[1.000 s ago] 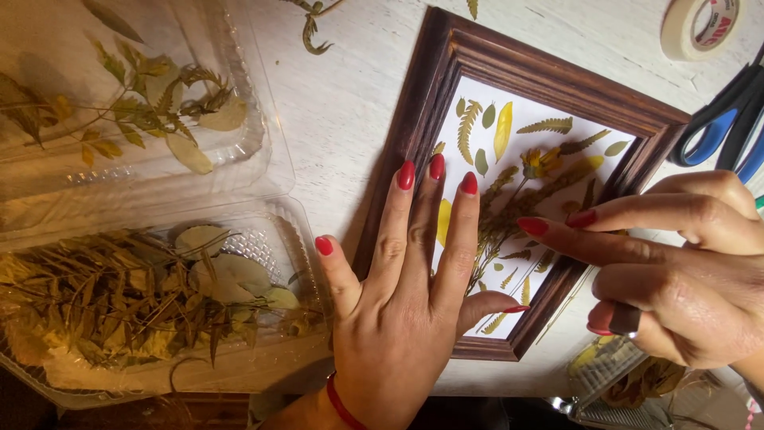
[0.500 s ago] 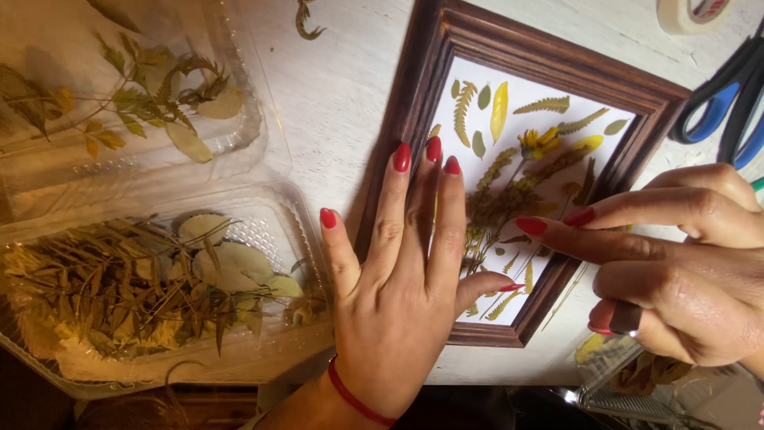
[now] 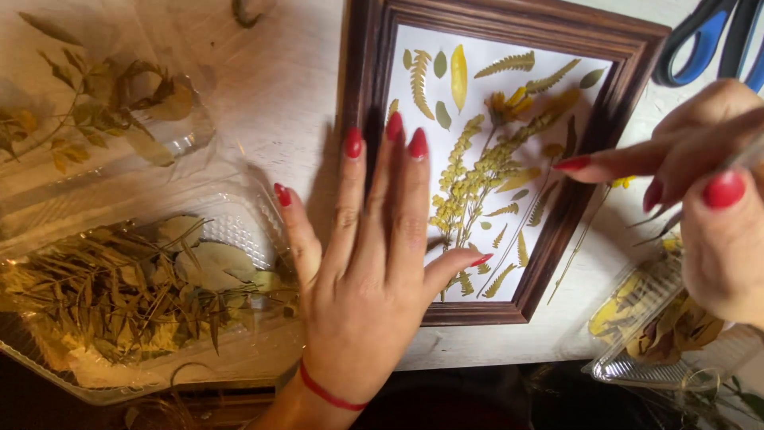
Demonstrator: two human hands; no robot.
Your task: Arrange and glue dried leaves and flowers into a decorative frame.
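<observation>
A dark brown wooden picture frame (image 3: 605, 119) lies on a pale wooden table, holding a white sheet with pressed yellow flowers and green fern leaves (image 3: 485, 171). My left hand (image 3: 370, 263) rests flat on the frame's left side, fingers spread, thumb on the sheet. My right hand (image 3: 700, 187) hovers at the frame's right edge, index finger pointing at the flowers, and it grips thin metal tweezers (image 3: 676, 216).
Two clear plastic boxes with dried leaves and stems (image 3: 119, 287) (image 3: 95, 119) sit to the left. A small clear box of yellow petals (image 3: 660, 326) lies at the lower right. Blue-handled scissors (image 3: 708, 44) lie at the top right.
The view has shifted closer and the frame now sits higher and more centred. My right hand has lifted off the sheet toward the frame's right edge. My left hand stays on the frame.
</observation>
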